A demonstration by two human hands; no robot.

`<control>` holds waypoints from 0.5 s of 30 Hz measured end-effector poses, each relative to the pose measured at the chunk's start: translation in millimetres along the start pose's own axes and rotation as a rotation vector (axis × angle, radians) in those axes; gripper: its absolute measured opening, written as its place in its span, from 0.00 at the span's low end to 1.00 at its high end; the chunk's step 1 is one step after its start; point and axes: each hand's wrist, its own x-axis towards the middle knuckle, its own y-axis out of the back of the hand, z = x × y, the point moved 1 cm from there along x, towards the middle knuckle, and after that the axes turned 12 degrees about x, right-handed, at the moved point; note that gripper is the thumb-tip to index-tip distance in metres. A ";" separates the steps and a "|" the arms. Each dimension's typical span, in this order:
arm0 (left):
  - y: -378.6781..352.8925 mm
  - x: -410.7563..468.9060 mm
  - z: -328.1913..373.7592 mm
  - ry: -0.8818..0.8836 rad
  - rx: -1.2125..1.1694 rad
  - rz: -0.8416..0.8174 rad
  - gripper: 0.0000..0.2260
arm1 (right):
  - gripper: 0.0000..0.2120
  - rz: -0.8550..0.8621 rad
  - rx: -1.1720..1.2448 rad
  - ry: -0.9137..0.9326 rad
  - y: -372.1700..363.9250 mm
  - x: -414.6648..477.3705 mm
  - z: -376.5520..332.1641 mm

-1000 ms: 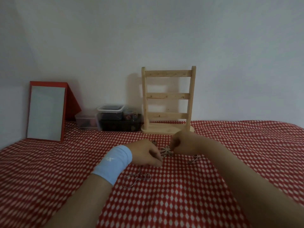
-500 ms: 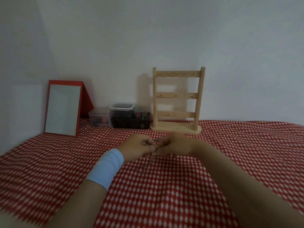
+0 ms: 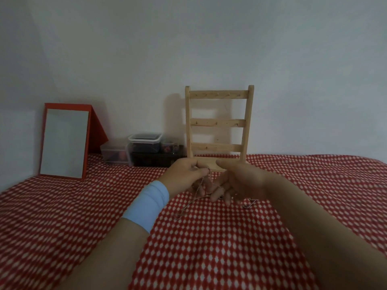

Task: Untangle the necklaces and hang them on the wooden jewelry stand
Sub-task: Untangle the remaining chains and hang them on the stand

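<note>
A thin silver necklace chain hangs from my left hand, which pinches its upper end between thumb and fingers. The chain trails down to the red checked cloth. My right hand is just to the right, fingers bent downward and tangled with the chain; more chain shows below it. The wooden jewelry stand stands right behind both hands against the wall, its three peg rails bare. A light blue band wraps my left wrist.
A red-framed mirror leans at the back left. Clear plastic boxes and a dark box sit between the mirror and the stand. The white wall closes off the back.
Both hands have risen from the cloth and lifted the chain with them. My right hand's fist has loosened, fingers now spread downward. The camera moved closer to the stand.
</note>
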 end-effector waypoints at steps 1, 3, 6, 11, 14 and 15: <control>-3.5 4.4 5.5 -0.015 0.040 0.022 0.04 | 0.38 -0.024 0.021 0.013 -0.3 2.1 -0.6; -7.9 14.3 16.3 -0.062 0.145 0.108 0.02 | 0.36 0.005 0.083 0.064 4.2 7.0 -3.8; -6.8 28.2 30.0 -0.148 0.279 0.227 0.02 | 0.23 0.129 0.096 0.121 21.3 10.5 -9.8; -5.5 45.3 32.3 -0.132 0.342 -0.005 0.04 | 0.11 0.075 0.365 0.303 49.0 10.2 -13.5; -16.3 56.6 20.4 -0.053 0.299 -0.185 0.10 | 0.08 -0.006 0.495 0.341 60.8 14.1 -11.9; -20.4 61.8 15.0 -0.013 0.262 -0.190 0.12 | 0.08 -0.037 0.528 0.338 64.3 16.7 -9.9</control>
